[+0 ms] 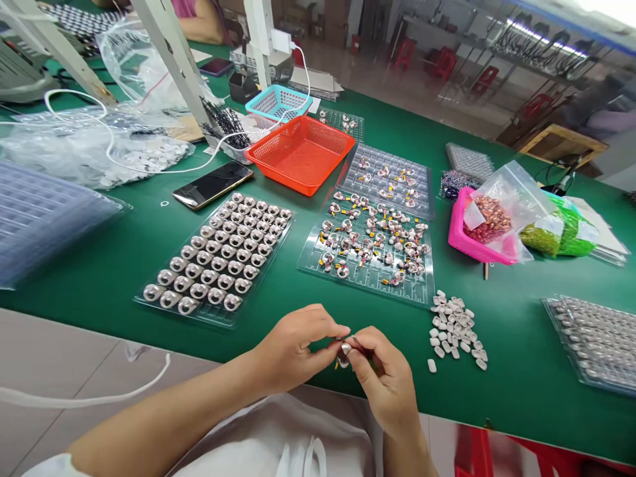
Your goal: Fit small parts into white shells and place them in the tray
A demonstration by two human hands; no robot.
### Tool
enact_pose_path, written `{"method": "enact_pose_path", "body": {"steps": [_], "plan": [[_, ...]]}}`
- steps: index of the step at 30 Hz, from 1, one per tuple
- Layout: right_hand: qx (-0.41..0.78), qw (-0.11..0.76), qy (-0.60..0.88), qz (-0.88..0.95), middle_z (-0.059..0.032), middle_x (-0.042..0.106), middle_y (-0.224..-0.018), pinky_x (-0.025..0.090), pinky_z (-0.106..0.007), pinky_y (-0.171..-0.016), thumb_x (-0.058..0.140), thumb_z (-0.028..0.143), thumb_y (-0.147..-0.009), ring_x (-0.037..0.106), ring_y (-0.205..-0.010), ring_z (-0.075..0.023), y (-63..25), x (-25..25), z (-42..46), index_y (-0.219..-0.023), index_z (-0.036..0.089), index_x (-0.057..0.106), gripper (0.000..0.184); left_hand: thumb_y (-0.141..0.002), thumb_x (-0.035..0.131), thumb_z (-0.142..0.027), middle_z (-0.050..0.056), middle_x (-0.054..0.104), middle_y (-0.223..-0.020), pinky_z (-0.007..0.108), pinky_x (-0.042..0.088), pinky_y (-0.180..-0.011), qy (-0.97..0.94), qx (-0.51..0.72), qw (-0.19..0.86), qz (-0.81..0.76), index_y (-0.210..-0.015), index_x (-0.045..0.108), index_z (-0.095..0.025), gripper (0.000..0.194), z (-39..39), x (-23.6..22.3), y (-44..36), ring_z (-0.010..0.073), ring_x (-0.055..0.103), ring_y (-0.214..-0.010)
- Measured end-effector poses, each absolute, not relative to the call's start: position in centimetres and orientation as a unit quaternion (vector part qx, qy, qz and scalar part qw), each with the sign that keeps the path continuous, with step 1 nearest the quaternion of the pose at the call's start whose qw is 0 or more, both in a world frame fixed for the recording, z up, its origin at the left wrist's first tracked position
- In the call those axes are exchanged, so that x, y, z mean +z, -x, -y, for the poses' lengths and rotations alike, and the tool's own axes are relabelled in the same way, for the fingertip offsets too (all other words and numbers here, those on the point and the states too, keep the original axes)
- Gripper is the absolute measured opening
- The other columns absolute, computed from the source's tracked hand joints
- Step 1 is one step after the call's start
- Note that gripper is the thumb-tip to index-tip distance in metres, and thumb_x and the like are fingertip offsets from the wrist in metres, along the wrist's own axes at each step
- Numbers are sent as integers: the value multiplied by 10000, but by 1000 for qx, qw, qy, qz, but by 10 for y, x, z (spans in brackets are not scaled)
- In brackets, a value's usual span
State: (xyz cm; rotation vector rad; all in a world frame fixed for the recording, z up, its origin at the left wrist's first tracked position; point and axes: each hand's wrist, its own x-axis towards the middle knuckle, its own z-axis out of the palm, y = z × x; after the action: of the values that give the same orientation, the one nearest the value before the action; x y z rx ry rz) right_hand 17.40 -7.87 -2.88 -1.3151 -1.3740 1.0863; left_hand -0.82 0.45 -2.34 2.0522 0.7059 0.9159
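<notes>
My left hand [293, 348] and my right hand [385, 377] meet at the table's near edge, fingers pinched together on one small silver part [344, 351] held between them. Just beyond the hands lies a clear tray [318, 265] with several wound coil parts in its pockets. To the left a second clear tray [199, 315] holds rows of silver ring-shaped parts. A loose heap of small white pieces [456, 328] lies on the green mat to the right of my right hand.
An orange basket [301, 154] and a turquoise basket [278, 103] stand further back, with a phone [212, 185] beside them. A pink basket [460, 235] with bagged parts sits at the right. More trays lie at far left and far right. Another person sits at the far end.
</notes>
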Motion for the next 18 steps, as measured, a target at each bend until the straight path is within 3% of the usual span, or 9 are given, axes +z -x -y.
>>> {"method": "enact_pose_path", "body": {"steps": [5,10,18], "plan": [[354,464,534,612,-25,668,-928,504,-267,-710,571,133,-982,640,-822,-151,-174,-30,81,-1088,263,676,198,-909,611,-121,93,792,-875,278,559,-740,-806,353,393,-268,-1092,751,-158,234,-3,-25,8,182,712,-792],[311,483,560,597,-24,652,-911,503,-249,-645,557,121,-983,636,-781,-141,-167,-36,84,-1061,238,653,170,-936,568,-109,92,774,-873,266,566,-741,-791,367,406,-272,-1141,743,-142,271,0,-26,6,166,703,-792],[230,488,577,613,-25,660,-924,505,-253,-691,554,94,-971,634,-816,-144,-161,-39,84,-1098,230,646,207,-917,576,-133,105,760,-898,278,564,-762,-764,317,463,-317,-1197,715,-86,317,1,-15,6,178,699,-818]]}}
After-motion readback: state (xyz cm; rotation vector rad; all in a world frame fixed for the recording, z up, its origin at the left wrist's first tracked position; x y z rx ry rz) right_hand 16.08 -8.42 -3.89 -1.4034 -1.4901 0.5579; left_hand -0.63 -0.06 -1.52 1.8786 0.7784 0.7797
